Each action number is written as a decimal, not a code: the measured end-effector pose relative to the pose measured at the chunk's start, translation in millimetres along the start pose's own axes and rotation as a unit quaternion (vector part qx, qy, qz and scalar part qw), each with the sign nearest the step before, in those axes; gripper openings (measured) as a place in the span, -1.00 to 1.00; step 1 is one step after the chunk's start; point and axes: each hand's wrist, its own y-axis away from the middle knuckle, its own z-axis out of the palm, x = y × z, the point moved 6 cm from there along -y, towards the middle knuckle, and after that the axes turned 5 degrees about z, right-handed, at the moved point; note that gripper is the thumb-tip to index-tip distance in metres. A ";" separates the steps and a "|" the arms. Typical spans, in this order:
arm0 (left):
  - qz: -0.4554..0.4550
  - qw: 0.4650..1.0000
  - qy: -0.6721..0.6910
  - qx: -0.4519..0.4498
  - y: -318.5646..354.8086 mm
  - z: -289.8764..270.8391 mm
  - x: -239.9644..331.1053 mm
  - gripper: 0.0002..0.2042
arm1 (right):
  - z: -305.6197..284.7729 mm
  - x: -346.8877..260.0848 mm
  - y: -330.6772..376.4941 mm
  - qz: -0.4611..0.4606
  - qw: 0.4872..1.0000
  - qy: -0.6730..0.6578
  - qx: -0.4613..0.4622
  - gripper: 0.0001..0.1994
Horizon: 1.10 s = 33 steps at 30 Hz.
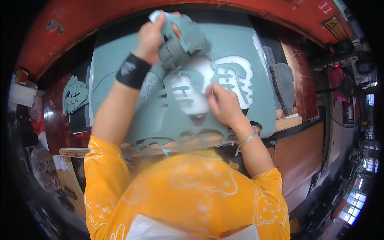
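Clearly the left hand (pixel 150 36) is clutching cut pieces (pixel 182 40) while the right hand (pixel 224 106) is pinching the teal sheet (pixel 240 40) — thin strips (pixel 184 90) risk tearing if yanked.

The sheet (pixel 240 48) was dull grey-green, its cut-outs (pixel 234 78) showing white; the bunch of cut pieces (pixel 184 40) was the same grey-green; the wristband (pixel 133 71) was black with a pale mark; the shirt (pixel 188 188) was bright orange with white line drawings; the machine frame (pixel 120 16) was red.
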 end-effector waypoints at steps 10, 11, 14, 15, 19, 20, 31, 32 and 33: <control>0.287 0.907 -0.303 -0.047 -9.5 -29.7 140.5 -0.64 | 3.3 19.1 21.1 0.055 0.998 -0.040 0.013 -0.93; 0.322 0.869 -0.365 -0.094 16.8 -19.8 123.9 -0.65 | 4.3 20.4 21.4 0.067 0.997 -0.032 0.004 -0.92; 0.163 0.770 -0.521 -0.330 101.9 -14.9 52.6 -0.56 | 5.2 21.3 21.2 0.081 0.996 -0.026 0.007 -0.92; 0.205 0.681 -0.597 -0.372 133.1 -9.8 28.9 -0.42 | 5.6 20.8 21.0 0.080 0.996 -0.024 0.010 -0.92; 0.238 0.668 -0.604 -0.365 185.5 -24.6 -10.4 -0.40 | 7.3 18.8 19.3 0.084 0.996 -0.014 0.013 -0.92; 0.245 0.671 -0.603 -0.355 188.4 -28.3 -13.0 -0.34 | 7.4 18.1 18.9 0.084 0.996 -0.011 0.015 -0.93; 0.349 0.627 -0.557 -0.418 169.9 -35.5 -6.5 -0.48 | 9.3 12.0 24.4 0.056 0.996 0.024 0.065 -0.90; 0.343 0.648 -0.537 -0.417 166.9 -39.0 -5.5 -0.48 | 9.5 11.7 24.9 0.054 0.996 0.025 0.065 -0.90; 0.348 0.638 -0.553 -0.407 165.3 -39.7 -7.8 -0.52 | 9.3 12.1 24.9 0.057 0.996 0.023 0.069 -0.90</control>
